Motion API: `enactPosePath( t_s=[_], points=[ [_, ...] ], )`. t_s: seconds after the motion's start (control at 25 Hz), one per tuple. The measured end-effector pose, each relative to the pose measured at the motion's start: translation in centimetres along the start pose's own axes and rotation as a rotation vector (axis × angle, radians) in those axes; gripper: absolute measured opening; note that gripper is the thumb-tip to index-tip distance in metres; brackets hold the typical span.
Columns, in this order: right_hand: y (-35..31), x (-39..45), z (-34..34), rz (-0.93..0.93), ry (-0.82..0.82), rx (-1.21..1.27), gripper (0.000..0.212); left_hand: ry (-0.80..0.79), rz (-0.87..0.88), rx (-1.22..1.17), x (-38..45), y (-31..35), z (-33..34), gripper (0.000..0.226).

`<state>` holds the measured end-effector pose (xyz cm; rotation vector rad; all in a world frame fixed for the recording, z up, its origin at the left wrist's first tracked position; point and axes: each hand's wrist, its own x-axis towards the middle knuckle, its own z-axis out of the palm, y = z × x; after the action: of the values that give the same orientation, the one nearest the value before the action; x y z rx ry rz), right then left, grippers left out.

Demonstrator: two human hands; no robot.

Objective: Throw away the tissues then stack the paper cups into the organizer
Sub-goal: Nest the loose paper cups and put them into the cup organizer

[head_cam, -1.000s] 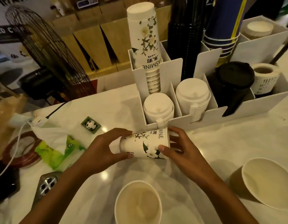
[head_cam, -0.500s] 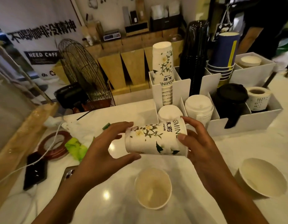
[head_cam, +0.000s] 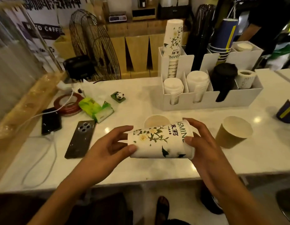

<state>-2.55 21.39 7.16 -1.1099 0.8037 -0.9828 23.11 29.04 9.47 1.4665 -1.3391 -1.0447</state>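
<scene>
A white jasmine-print paper cup (head_cam: 160, 140) lies on its side above the counter, held between both hands. My left hand (head_cam: 111, 143) grips its bottom end and my right hand (head_cam: 199, 140) grips its rim end. Behind it an open paper cup (head_cam: 154, 121) stands on the counter, partly hidden. A brown paper cup (head_cam: 233, 132) stands to the right. The white organizer (head_cam: 211, 99) at the back holds a tall stack of jasmine cups (head_cam: 172, 44), white lid stacks and black lids. A green tissue pack (head_cam: 96, 109) with loose tissue lies at the left.
Two phones (head_cam: 81, 140) and a white cable lie at the left, next to a tape roll (head_cam: 68, 103) and a small panda figure (head_cam: 119, 95). A black fan (head_cam: 94, 46) stands at the back left. A blue cup (head_cam: 286, 113) sits at the right edge. The counter's front edge is close.
The view pulled back from the organizer. Both hands carried the jasmine cup toward me and away from the organizer, still holding it sideways.
</scene>
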Motion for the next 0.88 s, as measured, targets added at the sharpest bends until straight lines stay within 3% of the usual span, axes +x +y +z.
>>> enactPosePath(
  t_s=[0.24,0.44,0.72,0.88],
  points=[
    [1.6,-5.9,0.1,0.130,0.036,0.016,0.046,0.015,-0.096,-0.173,-7.5,-2.7,3.0,0.047],
    [2.6,-7.9,-0.4,0.255,0.105,0.119,0.069,0.083,-0.151,-0.294,-10.7,-4.4,6.1,0.047],
    [3.3,-8.5,-2.6,0.372,0.141,0.135,0.054,0.133,-0.180,-0.336,-12.1,-4.6,10.7,0.056],
    [3.0,-8.1,-5.3,0.356,0.083,0.036,0.039,0.179,-0.219,-0.363,-12.0,-5.0,14.1,0.052]
  ],
)
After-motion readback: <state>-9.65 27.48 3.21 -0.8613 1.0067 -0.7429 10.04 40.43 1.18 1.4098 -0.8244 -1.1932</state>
